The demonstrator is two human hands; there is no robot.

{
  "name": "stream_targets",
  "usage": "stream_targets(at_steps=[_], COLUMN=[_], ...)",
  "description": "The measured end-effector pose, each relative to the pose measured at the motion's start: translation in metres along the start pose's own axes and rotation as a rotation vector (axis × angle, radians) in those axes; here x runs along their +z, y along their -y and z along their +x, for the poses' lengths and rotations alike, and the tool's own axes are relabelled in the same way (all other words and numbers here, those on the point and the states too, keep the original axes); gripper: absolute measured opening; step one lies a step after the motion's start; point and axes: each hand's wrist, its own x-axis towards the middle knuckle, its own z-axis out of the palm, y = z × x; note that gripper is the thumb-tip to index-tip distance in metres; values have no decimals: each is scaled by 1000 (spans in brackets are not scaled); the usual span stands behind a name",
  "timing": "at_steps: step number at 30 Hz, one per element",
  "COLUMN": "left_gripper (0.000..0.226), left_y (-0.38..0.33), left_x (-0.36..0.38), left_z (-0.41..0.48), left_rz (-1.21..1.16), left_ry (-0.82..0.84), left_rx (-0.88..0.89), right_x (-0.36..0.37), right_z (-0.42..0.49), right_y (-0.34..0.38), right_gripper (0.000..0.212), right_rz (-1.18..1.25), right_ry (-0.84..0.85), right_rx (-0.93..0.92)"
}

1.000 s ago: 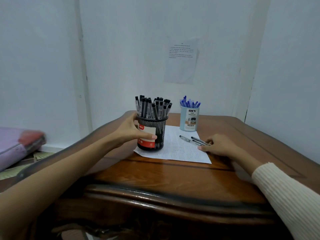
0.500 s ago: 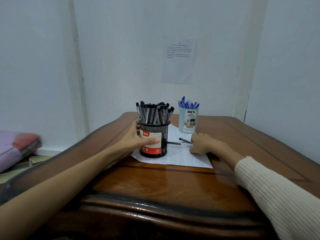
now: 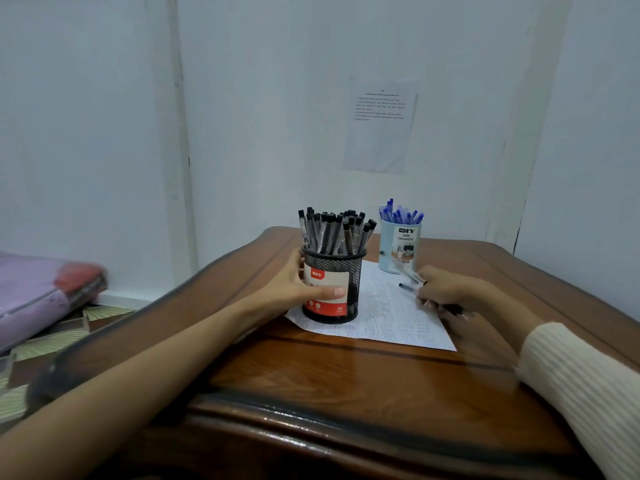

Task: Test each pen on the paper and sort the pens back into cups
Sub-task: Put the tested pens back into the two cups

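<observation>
Nearly sorted, judging by full mesh cup (image 3: 331, 284) steadied in left hand (image 3: 294, 289) and blue cup (image 3: 400, 245) behind paper (image 3: 381, 313); last loose pens (image 3: 410, 282) gathered under curled right hand (image 3: 446, 289).

The right hand (image 3: 446, 289) has moved from the paper's right edge, where it lay flat a second ago, to the right centre of the frame and closed around the loose pens (image 3: 410, 282); those pens, earlier lying free on the paper (image 3: 388, 313), now project from its fingers, blurred; how many it holds cannot be told.
</observation>
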Motion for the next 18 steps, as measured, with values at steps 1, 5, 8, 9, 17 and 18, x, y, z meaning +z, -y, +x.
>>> stream_targets(at_steps=[1, 5, 8, 9, 17, 18], left_gripper=[108, 105, 101, 101, 106, 103], left_y=[0, 0, 0, 0, -2, -1], left_x=[0, 1, 1, 1, 2, 2], left_z=[0, 0, -2, -2, 0, 0], left_rz=[3, 27, 47, 48, -11, -16], left_ry=[0, 22, 30, 29, -19, -17], left_rx=[3, 11, 7, 8, 7, 3], right_x=[-6, -32, -52, -55, -28, -24], right_z=[-3, -11, -13, -13, -10, -8], right_y=[1, 32, 79, 95, 158, 157], right_gripper=[11, 14, 17, 18, 18, 20], right_rz=[186, 860, 1349, 1451, 1312, 1246], right_ry=[-5, -171, -167, -156, -76, -65], right_rx=[-6, -171, -374, -437, -622, -617])
